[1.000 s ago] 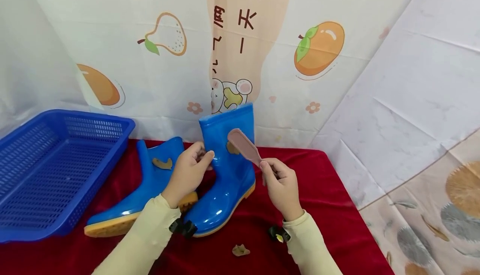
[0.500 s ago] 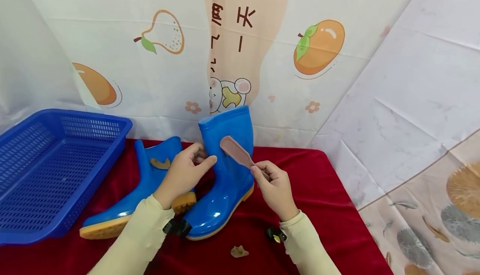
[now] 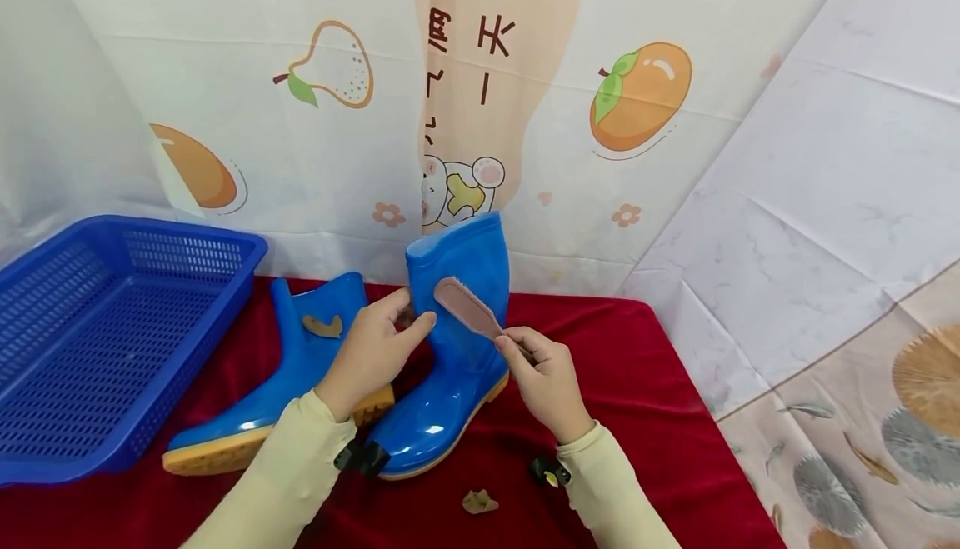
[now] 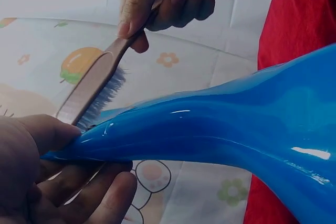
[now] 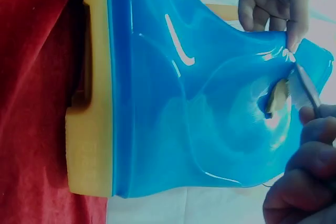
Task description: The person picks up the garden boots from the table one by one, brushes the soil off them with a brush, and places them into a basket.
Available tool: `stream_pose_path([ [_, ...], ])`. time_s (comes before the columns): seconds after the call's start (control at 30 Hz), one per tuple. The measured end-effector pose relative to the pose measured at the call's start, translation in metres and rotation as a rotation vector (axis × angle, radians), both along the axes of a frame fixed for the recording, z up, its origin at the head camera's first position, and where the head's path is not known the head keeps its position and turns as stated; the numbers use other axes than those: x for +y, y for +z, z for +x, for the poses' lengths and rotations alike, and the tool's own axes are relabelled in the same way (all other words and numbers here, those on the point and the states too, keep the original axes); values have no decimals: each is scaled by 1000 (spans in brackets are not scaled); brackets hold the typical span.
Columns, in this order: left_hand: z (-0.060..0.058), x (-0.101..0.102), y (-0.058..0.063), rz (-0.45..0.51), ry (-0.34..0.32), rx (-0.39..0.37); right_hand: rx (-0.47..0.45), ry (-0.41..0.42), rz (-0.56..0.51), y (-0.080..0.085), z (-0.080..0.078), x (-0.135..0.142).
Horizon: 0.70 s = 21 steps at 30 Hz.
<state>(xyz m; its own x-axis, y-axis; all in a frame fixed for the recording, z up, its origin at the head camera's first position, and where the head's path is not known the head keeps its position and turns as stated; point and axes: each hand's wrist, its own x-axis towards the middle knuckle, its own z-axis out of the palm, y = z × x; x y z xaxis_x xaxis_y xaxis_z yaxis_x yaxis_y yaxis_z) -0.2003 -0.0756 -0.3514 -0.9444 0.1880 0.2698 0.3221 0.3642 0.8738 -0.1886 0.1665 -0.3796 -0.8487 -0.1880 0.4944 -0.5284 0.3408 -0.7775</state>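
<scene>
A blue rain boot (image 3: 457, 349) with a yellow sole stands upright on the red cloth. My left hand (image 3: 378, 345) holds the front of its shaft, thumb on one side and fingers on the other, as the left wrist view shows. My right hand (image 3: 543, 378) grips the handle of a brownish-pink brush (image 3: 468, 307). In the left wrist view the brush's grey bristles (image 4: 107, 95) meet the shaft near my left thumb. A brown patch (image 5: 277, 98) on the shaft lies beside the bristles in the right wrist view; in the head view the brush covers it.
A second blue boot (image 3: 311, 366) leans to the left, with a brown patch (image 3: 322, 326) on its shaft. A blue plastic basket (image 3: 258, 249) sits at the far left. One small brownish scrap (image 3: 480, 501) lies on the red cloth (image 3: 622, 416) near the front. A printed curtain hangs behind.
The brush and my right hand have moved down and left across the shaft, and the brown patch there is now covered in the head view. My left hand stays at the shaft.
</scene>
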Motion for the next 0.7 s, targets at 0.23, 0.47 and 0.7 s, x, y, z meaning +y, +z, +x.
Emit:
stream_pose_path([
  [0.23, -2, 0, -1, 4, 19, -13, 3, -58, 51, -1, -1, 2],
  [0.47, -6, -4, -7, 0, 55, -12, -24, -146, 121, 0, 0, 2],
  [0.7, -9, -3, -7, -13, 63, -12, -22, -167, 115, 7, 4, -2],
])
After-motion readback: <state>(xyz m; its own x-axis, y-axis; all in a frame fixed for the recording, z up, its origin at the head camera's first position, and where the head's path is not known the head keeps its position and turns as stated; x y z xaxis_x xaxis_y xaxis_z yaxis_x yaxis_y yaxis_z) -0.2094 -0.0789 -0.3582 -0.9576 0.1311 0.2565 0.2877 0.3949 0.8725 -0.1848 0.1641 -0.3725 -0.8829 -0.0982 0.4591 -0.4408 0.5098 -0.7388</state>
